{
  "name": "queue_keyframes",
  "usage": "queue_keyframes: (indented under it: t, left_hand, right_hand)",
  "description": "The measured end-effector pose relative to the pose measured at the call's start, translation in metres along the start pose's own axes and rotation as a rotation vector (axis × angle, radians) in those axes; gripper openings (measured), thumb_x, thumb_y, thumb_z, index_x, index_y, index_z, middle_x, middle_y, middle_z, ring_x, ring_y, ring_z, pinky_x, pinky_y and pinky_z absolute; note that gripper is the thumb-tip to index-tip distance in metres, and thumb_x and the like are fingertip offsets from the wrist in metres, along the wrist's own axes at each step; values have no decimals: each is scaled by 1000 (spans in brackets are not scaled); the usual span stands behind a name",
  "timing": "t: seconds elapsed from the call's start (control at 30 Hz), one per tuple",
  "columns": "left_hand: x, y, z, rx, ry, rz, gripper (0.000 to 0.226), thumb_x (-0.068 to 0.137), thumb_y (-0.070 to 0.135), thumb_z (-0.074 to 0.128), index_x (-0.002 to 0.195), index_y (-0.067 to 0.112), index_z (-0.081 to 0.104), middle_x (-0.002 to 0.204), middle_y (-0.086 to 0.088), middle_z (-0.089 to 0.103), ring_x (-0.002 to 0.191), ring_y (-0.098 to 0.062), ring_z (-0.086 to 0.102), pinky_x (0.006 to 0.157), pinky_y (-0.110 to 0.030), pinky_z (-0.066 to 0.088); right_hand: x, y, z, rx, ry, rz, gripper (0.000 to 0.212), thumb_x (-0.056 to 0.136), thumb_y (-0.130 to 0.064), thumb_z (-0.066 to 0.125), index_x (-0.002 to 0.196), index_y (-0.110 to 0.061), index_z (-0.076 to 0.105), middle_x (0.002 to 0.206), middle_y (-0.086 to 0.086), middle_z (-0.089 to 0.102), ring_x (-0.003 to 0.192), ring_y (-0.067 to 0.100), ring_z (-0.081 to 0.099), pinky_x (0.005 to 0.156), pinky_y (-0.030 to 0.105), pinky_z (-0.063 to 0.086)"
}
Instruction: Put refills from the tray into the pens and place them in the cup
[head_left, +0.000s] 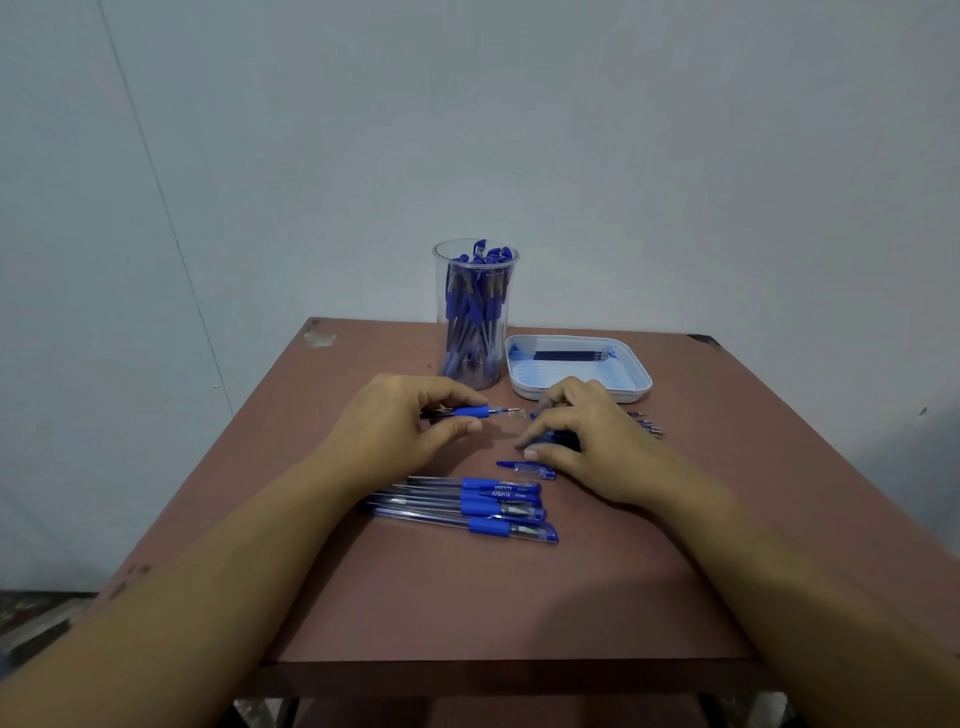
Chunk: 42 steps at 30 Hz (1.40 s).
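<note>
My left hand (395, 423) grips an uncapped pen (470, 412) with a blue grip, tip pointing right. My right hand (576, 434) lies over a bunch of dark refills (647, 423) on the table, fingers curled down on them; whether it grips one I cannot tell. A loose blue cap (527, 470) lies just in front of that hand. Several capped blue pens (467, 506) lie in a row nearer to me. The clear cup (475, 312) at the back holds several blue pens. The white tray (579, 387) to its right holds a few refills (571, 356).
The brown table (467, 597) ends in a front edge close to me and a left edge by the grey wall. The cup and the tray stand close together at the back.
</note>
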<state>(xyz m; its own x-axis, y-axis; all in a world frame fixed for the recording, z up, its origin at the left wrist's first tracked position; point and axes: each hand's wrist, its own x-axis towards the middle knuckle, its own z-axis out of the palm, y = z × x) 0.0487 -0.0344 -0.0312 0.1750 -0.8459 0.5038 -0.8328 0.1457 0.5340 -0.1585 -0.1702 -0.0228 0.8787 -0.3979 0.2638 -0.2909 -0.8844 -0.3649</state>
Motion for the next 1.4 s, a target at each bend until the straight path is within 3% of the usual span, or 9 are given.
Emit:
queue_keyframes:
  t: [0.17, 0.27, 0.63, 0.8, 0.9, 0.97, 1.07, 1.23, 1.4]
  left_hand:
    - [0, 0, 0, -2, 1, -5, 22, 83, 40, 73, 105, 39, 73, 89, 19, 73, 81, -7, 68, 74, -39, 57]
    - [-1, 0, 1, -16, -4, -2, 21, 84, 40, 74, 105, 39, 73, 90, 20, 72, 82, -7, 68, 74, -38, 57]
    - [-2, 8, 5, -29, -32, 54, 22, 84, 38, 73, 106, 39, 72, 92, 22, 72, 83, -6, 69, 75, -39, 57]
    - [-1, 8, 5, -11, -40, 63, 22, 85, 38, 73, 107, 39, 72, 94, 22, 72, 85, -5, 68, 75, -38, 57]
    - [-1, 8, 5, -18, -37, 72, 22, 86, 37, 73, 108, 37, 72, 96, 21, 72, 86, -4, 69, 77, -37, 57]
    - [-1, 9, 5, -13, -34, 70, 22, 86, 37, 73, 108, 36, 73, 95, 21, 73, 85, -5, 69, 76, -38, 57]
    - [-1, 8, 4, -7, -35, 64, 23, 85, 41, 71, 107, 39, 72, 93, 21, 72, 84, -4, 68, 75, -38, 57]
    - [-2, 10, 4, -14, -31, 66, 23, 85, 41, 70, 108, 37, 73, 95, 22, 72, 87, -1, 68, 77, -36, 57]
    - [-2, 11, 4, -11, -33, 77, 26, 83, 46, 68, 109, 42, 69, 93, 23, 72, 82, -5, 69, 74, -38, 57]
  right_hand:
    - [-1, -6, -5, 323, 226, 43, 21, 88, -22, 70, 86, -42, 65, 80, -11, 64, 75, 5, 56, 69, 18, 45]
    - [-4, -13, -4, 440, 275, 40, 20, 88, -16, 70, 89, -36, 67, 80, -11, 66, 69, 8, 57, 66, 18, 48]
    - [-3, -20, 4, 410, 246, -32, 19, 84, -15, 74, 96, -29, 69, 80, -14, 67, 75, 10, 64, 73, 25, 55]
    - [-2, -17, 5, 296, 224, -61, 13, 91, -30, 66, 102, -25, 69, 88, -12, 67, 81, 10, 65, 73, 30, 54]
    - [-4, -17, 3, 226, 242, -70, 25, 88, -35, 68, 112, -30, 63, 94, -16, 63, 86, 6, 60, 76, 18, 49]
    - [-4, -19, 2, 204, 273, -98, 27, 86, -26, 72, 109, -32, 59, 93, -18, 60, 86, 4, 57, 75, 12, 46]
    - [-2, -17, 2, 133, 266, -129, 10, 89, -22, 69, 99, -23, 66, 90, -13, 60, 84, 5, 56, 73, 15, 44]
    - [-3, -16, 2, 151, 273, -116, 26, 87, -31, 70, 112, -24, 67, 95, -12, 63, 85, 7, 59, 76, 14, 47]
    - [-3, -16, 2, 98, 259, -128, 16, 92, -33, 63, 102, -23, 71, 88, -10, 64, 84, 5, 57, 72, 15, 43]
